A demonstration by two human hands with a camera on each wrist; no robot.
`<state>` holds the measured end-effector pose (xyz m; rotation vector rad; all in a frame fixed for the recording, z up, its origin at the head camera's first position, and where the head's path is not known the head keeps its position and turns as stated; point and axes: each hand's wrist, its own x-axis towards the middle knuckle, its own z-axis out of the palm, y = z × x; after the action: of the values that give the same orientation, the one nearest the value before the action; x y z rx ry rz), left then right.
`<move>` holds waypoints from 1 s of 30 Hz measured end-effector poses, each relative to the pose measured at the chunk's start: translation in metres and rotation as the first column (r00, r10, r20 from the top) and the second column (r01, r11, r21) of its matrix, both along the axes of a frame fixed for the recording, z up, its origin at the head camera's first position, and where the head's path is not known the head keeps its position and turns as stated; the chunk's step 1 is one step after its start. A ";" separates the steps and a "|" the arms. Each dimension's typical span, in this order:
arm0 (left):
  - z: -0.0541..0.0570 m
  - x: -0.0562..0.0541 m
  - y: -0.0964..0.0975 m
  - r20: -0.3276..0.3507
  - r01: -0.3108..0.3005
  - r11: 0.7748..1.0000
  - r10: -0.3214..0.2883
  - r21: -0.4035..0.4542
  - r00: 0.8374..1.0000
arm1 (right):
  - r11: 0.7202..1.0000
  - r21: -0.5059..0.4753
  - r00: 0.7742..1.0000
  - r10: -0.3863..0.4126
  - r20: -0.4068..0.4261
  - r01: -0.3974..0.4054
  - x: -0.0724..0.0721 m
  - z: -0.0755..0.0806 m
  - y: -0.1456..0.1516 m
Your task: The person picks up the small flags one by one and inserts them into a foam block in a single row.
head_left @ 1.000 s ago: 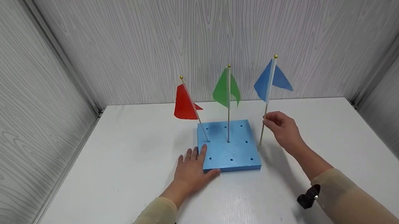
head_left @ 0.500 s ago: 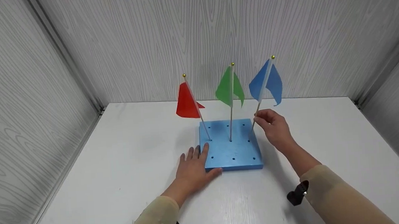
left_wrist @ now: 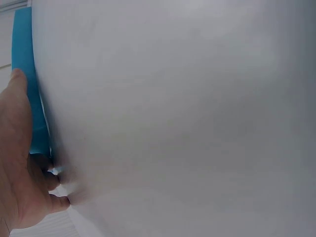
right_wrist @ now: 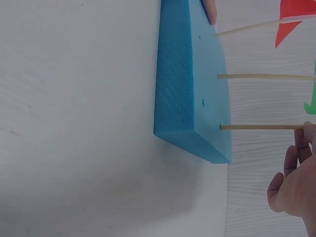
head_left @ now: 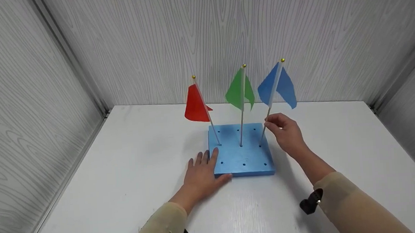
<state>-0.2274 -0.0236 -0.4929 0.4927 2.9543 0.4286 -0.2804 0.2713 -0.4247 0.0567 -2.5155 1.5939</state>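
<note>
A light-blue foam block [head_left: 237, 156] with rows of small holes lies on the table. My left hand [head_left: 200, 175] rests at its left front corner, fingers straight, index finger on the top and thumb along the front edge. Between thumb and fingers, my right hand [head_left: 285, 131] pinches the thin stick of a blue flag [head_left: 275, 84]. That stick's lower end sits in the right hole of the middle row, tilted to the right. A red flag [head_left: 195, 104] leans left in the middle row's left hole. The green flag [head_left: 240, 90] stands nearly upright in its centre hole.
The white table [head_left: 140, 146] runs back to a grey wood-grain wall [head_left: 151, 43], with similar panels at left and right. Holes in the block's front and back rows hold no sticks. Black wrist cameras [head_left: 310, 202] hang by the sleeves.
My right hand has moved left with the blue flag, and its stick end went from beside the block into the right middle hole. The left hand has stayed at the block.
</note>
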 end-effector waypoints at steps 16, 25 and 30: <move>-0.001 0.001 0.004 -0.011 0.013 1.000 -0.013 0.006 1.000 | 0.999 0.041 1.000 -0.002 0.007 0.002 0.006 -0.016 0.003; -0.001 0.002 0.003 -0.015 0.018 1.000 -0.018 0.007 1.000 | 0.996 0.085 1.000 0.015 0.000 -0.015 0.005 -0.018 -0.002; -0.001 0.002 0.002 -0.012 0.015 1.000 -0.015 0.006 1.000 | 0.996 0.085 1.000 0.012 0.000 -0.012 0.005 -0.022 -0.005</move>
<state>-0.2254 -0.0220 -0.4943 0.5191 2.9593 0.4352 -0.2759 0.2660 -0.4471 0.0828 -2.5860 1.4903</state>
